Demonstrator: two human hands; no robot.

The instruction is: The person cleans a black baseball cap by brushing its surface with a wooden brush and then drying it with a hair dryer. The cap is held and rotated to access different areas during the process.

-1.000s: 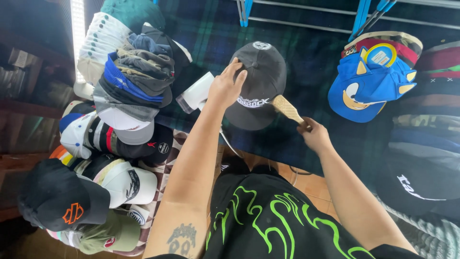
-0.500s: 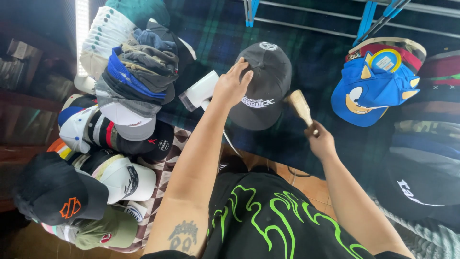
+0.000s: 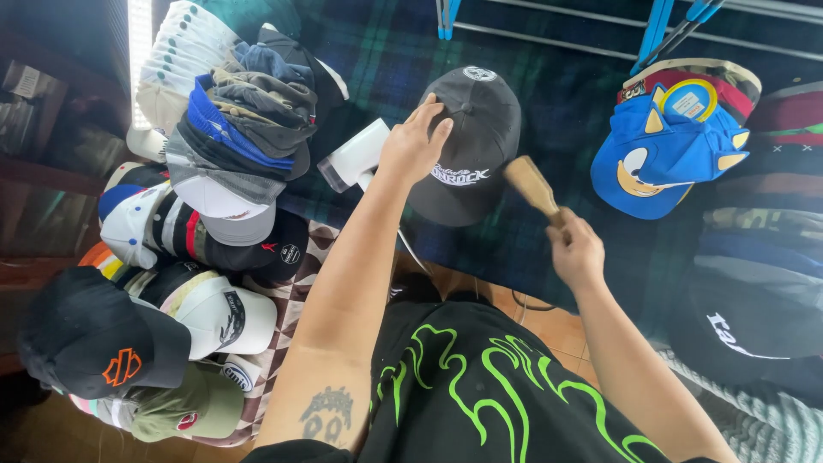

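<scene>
Brushing a black baseball cap held steady on the plaid cloth

Left hand [image 3: 416,141] lies flat on the black baseball cap [image 3: 471,141], pinning it to the plaid cloth [image 3: 557,94]; right hand [image 3: 576,250] grips a wooden brush [image 3: 531,184] beside the brim, which seems to call for a stroke across the crown.

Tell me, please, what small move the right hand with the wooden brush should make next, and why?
Probably bring the wooden brush left onto the black cap. The right hand holds it just off the cap's edge, not touching the fabric, while the left hand already rests on the crown and steadies it on the plaid cloth.
</scene>
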